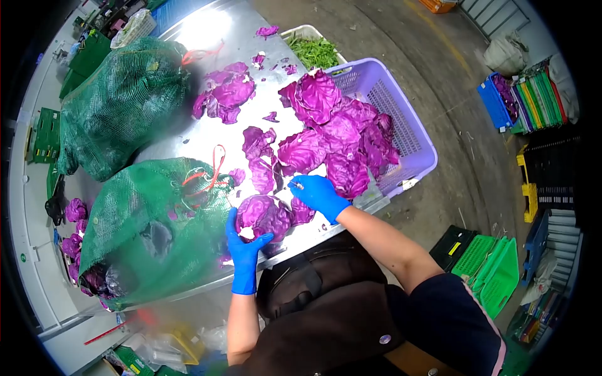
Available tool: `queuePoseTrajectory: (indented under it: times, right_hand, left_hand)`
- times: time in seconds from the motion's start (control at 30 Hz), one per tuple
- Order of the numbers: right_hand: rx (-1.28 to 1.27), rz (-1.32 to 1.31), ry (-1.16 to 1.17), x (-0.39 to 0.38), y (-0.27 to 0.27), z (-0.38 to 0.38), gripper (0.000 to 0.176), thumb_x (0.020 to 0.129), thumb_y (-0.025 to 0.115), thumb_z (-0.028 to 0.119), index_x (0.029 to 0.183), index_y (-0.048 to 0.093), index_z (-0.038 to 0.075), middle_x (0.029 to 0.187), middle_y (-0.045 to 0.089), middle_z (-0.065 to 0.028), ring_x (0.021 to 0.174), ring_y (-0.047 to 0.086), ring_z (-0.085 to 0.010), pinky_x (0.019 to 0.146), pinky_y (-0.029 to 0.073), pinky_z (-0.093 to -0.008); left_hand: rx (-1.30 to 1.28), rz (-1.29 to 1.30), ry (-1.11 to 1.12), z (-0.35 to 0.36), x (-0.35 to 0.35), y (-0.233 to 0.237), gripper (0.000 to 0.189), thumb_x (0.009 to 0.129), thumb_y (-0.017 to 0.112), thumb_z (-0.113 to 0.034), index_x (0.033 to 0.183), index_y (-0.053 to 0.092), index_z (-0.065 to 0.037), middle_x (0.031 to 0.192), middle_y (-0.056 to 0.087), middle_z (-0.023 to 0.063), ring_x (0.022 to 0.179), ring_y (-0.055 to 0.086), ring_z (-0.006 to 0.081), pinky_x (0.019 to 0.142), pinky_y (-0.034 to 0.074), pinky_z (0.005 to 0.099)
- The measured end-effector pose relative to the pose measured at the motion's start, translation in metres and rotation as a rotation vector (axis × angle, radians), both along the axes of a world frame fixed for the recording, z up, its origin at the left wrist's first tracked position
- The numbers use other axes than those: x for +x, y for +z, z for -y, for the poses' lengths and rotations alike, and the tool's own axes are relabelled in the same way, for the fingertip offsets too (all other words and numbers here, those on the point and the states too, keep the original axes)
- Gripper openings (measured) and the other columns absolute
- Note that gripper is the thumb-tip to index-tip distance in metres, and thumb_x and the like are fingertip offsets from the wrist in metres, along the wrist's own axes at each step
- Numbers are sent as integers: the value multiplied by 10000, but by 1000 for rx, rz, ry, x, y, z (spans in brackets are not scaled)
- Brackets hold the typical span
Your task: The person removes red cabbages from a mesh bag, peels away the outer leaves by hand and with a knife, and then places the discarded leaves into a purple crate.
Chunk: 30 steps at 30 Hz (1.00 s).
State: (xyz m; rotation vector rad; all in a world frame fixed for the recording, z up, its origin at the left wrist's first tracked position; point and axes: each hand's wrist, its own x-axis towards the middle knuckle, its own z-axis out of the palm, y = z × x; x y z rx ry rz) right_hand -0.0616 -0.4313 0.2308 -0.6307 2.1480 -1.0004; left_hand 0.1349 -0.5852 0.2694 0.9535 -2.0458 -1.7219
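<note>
A red cabbage head (264,216) rests on the metal table near its front edge. My left hand (246,241), in a blue glove, is wrapped round its left and near side. To the right of the head, my right hand (316,194), also gloved in blue, has its fingers pressed together on something small that I cannot make out. Loose purple leaves (301,151) lie just beyond my right hand, piled towards the purple crate (401,119). A green mesh bag (157,229) lies beside the cabbage on the left, with a red tie on it.
Another full green mesh bag (125,100) sits at the back left of the table (207,25). More leaves (229,91) lie near it. A white crate of green leaves (313,50) stands beyond the purple crate. Green crates (495,276) are on the floor at right.
</note>
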Motion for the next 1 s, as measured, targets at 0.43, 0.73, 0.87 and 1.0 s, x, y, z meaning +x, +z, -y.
queuePoseTrajectory:
  times: [0.43,0.73,0.87,1.0]
  right_hand:
    - [-389,451,94,4,19,-10,443,828,772,391,1138,689,85,1050,692,-96,970,636,-175,866,498,-340]
    - [-146,65,84,12,-60,-26,499,822,686,199,1302,605,89,1103,692,-168,984,674,-267,869,525,-373]
    - [22,-136,53,6,16,-10,355,845,636,150,1195,641,86,1024,683,-180,940,675,-323,776,533,-409]
    - [-379,-336,104,-7,68,11,441,881,679,305,1291,597,164,1104,681,-119,926,681,-277,783,541,-372]
  left_hand:
    - [-34,3,-173,3,5,-6,1120,519,945,-117,1463,348,-31,1452,424,134,1318,435,271,1119,369,400]
    - [-30,-56,-222,13,24,-2,1133,486,964,-187,1439,375,-13,1408,467,136,1300,457,282,1130,352,406]
    - [-60,-54,-247,22,13,-9,1103,492,968,-212,1420,403,-22,1404,471,135,1303,460,289,1122,361,411]
    - [-231,-28,-464,31,-32,5,1102,497,959,-210,1431,395,-55,1418,455,139,1306,456,295,1117,361,408]
